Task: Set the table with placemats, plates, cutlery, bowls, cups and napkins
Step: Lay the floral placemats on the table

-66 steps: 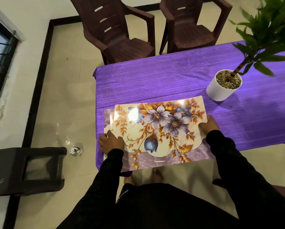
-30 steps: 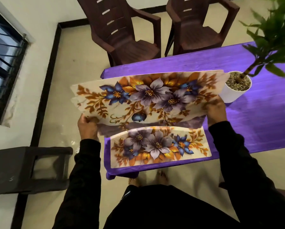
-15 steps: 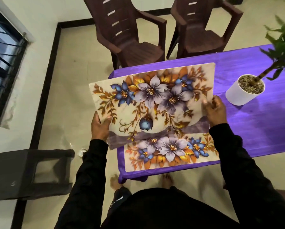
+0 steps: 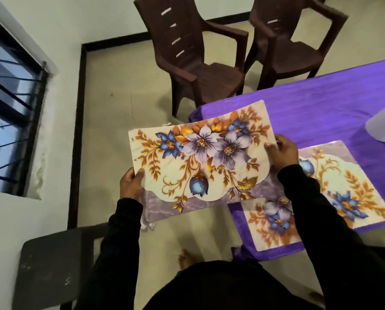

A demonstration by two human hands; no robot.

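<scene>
I hold a floral placemat [image 4: 200,162] in the air, mostly over the floor left of the table's corner. My left hand [image 4: 131,184] grips its left edge and my right hand [image 4: 282,151] pinches its right edge. A second floral placemat [image 4: 348,198] lies flat on the purple tablecloth [image 4: 321,115] near the front edge, partly hidden by my right sleeve.
Two brown plastic chairs [image 4: 200,63] [image 4: 294,45] stand beyond the table's far side. A white plant pot [image 4: 383,124] sits on the cloth at the right. A dark stool [image 4: 52,269] is at the lower left, a barred window [image 4: 10,104] at the left.
I have carried the held placemat leftward, off the table's corner and over the floor. The other placemat stays flat on the table. My view has shifted to the left.
</scene>
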